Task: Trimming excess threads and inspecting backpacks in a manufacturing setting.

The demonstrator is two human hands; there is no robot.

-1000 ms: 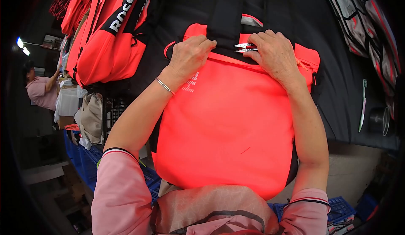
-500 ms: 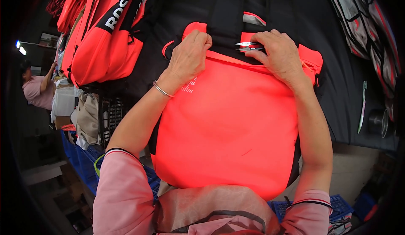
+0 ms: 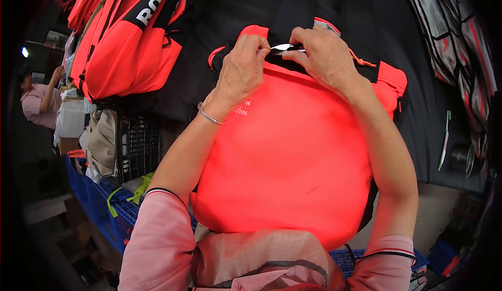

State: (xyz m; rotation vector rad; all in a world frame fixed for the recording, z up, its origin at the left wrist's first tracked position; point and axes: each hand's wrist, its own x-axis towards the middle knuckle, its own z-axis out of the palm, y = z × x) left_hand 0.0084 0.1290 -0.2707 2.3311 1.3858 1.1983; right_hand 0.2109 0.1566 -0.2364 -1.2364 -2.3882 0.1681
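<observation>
A large neon-coral bag (image 3: 293, 155) lies against my chest, its top resting on a black-covered table (image 3: 251, 9). My left hand (image 3: 240, 71) pinches the black trim at the bag's top edge. My right hand (image 3: 327, 58) rests on the same edge a little to the right, fingers closed on small metal snips (image 3: 282, 46). The shiny tip of the snips points left and reaches the fingertips of my left hand. A silver bracelet sits on my left wrist. Both pink sleeves enter from the bottom of the picture.
More coral bags with black straps (image 3: 130, 45) are piled at the upper left. A black crate (image 3: 137, 147) and blue crates (image 3: 104, 207) stand low on the left. A toothbrush-shaped tool (image 3: 444, 139) and a metal cup (image 3: 463, 158) lie at right. Another person (image 3: 36, 97) works far left.
My hands have drawn closer together along the bag's top edge. The snips' tip has moved left, up to my left fingertips.
</observation>
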